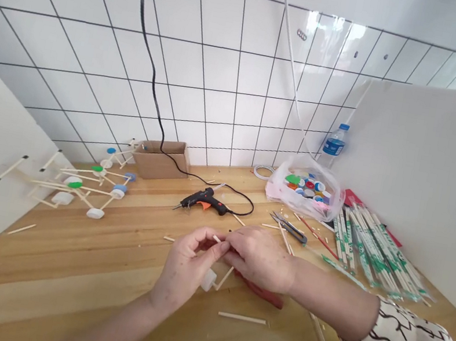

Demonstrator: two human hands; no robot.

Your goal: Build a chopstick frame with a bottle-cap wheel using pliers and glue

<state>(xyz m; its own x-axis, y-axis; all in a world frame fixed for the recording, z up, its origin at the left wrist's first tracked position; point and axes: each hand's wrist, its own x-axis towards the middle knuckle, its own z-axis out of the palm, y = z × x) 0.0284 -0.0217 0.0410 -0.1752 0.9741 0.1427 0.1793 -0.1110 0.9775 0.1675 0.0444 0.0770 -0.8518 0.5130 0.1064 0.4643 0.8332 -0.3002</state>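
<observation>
Over wooden counter, off back edge: left hand pinches pale wooden stick
Right hand: I can't tell its grip
Stick: likely light, brittle; grasp mid-length

Thin pale wooden stick is held by L grip, R grip pressed alongside; black-and-orange plastic glue gun is seen beyond on lt.-brown wooden table.

Craft workspace — wooden worktop, glue gun, tiled wall
</observation>
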